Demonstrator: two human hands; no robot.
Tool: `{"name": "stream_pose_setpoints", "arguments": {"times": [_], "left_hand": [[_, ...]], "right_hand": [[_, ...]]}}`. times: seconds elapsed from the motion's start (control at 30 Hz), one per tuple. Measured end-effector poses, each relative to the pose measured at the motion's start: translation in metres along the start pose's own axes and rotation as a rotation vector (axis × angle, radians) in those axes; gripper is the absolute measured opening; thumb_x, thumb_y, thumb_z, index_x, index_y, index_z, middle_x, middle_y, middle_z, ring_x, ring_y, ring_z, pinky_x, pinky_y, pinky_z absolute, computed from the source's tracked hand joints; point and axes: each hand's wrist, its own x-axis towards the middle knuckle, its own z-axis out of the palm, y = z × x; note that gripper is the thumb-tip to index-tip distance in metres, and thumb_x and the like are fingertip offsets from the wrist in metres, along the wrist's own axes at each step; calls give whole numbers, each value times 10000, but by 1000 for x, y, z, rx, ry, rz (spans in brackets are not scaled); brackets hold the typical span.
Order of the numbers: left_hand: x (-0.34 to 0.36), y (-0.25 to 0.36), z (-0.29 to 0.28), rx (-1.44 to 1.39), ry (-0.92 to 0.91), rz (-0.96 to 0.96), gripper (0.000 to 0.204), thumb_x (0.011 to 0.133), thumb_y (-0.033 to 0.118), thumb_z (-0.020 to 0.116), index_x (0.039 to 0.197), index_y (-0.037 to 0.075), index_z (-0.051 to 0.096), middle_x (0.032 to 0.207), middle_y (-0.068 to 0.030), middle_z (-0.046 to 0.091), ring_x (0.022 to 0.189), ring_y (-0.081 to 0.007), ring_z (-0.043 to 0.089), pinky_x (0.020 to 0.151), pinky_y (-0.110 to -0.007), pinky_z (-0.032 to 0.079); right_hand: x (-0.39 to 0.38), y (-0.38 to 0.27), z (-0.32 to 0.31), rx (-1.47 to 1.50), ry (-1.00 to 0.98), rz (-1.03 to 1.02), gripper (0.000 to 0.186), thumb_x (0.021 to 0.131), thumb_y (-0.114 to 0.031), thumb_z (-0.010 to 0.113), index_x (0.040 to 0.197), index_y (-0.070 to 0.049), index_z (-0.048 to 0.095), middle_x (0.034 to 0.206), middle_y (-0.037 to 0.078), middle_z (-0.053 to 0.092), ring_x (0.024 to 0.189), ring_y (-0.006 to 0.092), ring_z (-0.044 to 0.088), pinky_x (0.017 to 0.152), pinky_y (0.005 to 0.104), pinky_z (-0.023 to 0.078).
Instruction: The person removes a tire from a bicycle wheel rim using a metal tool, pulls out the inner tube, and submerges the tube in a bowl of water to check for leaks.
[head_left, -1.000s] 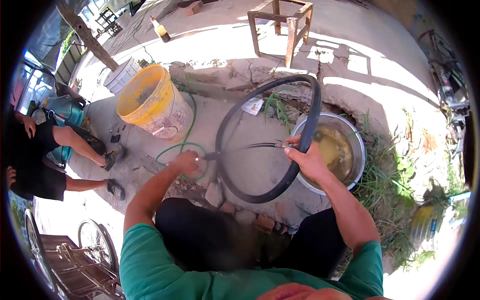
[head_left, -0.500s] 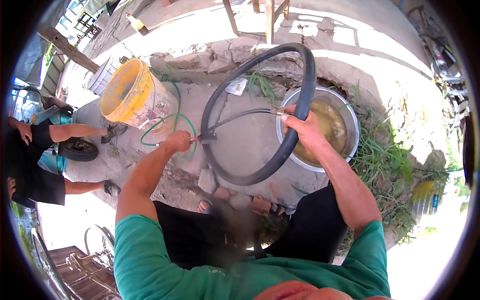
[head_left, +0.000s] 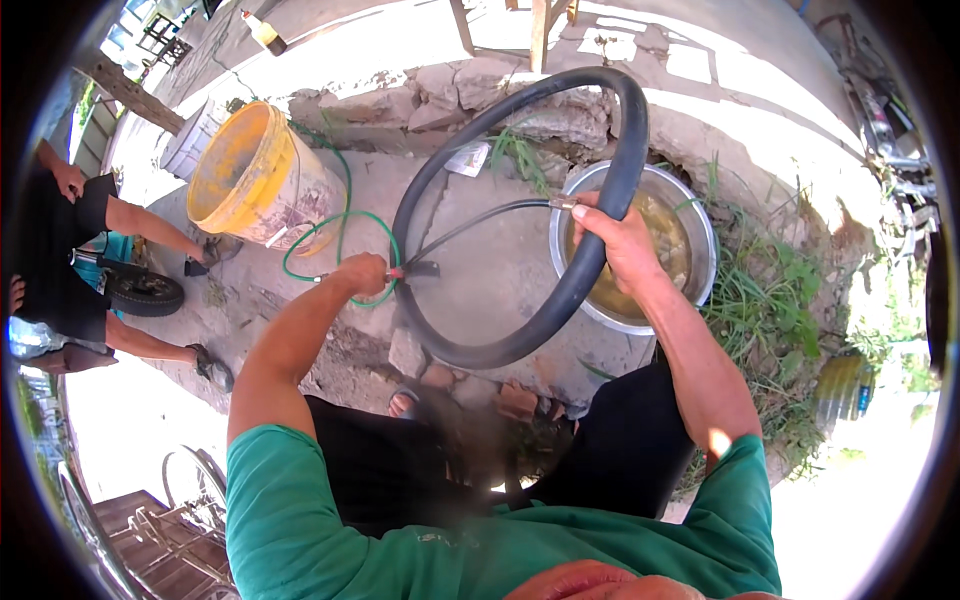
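A black inner tube [head_left: 634, 110] is held up in a large loop in front of me. My right hand [head_left: 618, 240] is closed round its right side, with the thumb and fingers at a brass fitting [head_left: 563, 203] where the tube's valve would be; the valve itself is hidden. From that fitting a thin black hose [head_left: 480, 215] runs left to a tyre inflator [head_left: 422, 269] with a dark lever and a red part. My left hand [head_left: 360, 275] is wrapped round the inflator's body. A green air hose [head_left: 374, 217] joins it and loops past the bucket.
A metal basin [head_left: 708, 270] of murky water stands behind my right hand. A yellow-rimmed bucket [head_left: 310, 195] is at the left, near another person's legs [head_left: 150, 224] and a small wheel [head_left: 145, 292]. Broken stones [head_left: 517, 402] lie by my feet; grass [head_left: 765, 310] grows at the right.
The inner tube's loop looks slightly wider and reaches higher in view. My hands keep their grips, the left slightly further left. The person at the left has shifted a little.
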Motion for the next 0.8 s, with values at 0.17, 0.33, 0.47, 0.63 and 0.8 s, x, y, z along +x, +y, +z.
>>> {"name": "stream_pose_setpoints", "arguments": {"times": [0.17,0.33,0.47,0.63,0.8], "left_hand": [[0,0,1,-15,-6,-15,360,945,335,696,1106,23,778,1173,-263,754,1154,-412,722,990,-501,584],[1,-1,1,-26,-2,-41,443,1008,400,667,1164,-1,773,1201,-245,755,1166,-399,721,995,-487,575],[10,-4,7,-83,44,-37,358,936,317,691,1123,25,783,1175,-261,754,1154,-413,721,1014,-497,570],[16,-13,14,-45,30,-26,384,935,346,690,1126,26,783,1183,-267,751,1166,-416,716,1030,-500,562],[18,-15,16,-63,20,-41,418,941,378,692,1141,21,777,1204,-269,745,1171,-420,714,1039,-497,560]], "right_hand": [[-1,-3,6,25,-1,4,471,911,-235,805,1244,52,637,893,58,667,784,153,641,724,332,525],[1,-1,6,29,-1,-11,474,909,-229,805,1249,51,629,899,65,674,782,159,651,721,333,529],[-1,-3,6,49,-6,-4,481,909,-225,803,1259,46,615,899,72,677,777,165,662,722,338,538],[0,-2,9,50,0,3,482,903,-225,807,1256,40,615,899,73,678,779,167,664,730,341,545],[-2,-2,10,59,-5,-2,486,898,-225,813,1255,39,614,904,72,679,793,169,668,738,344,549]]}}
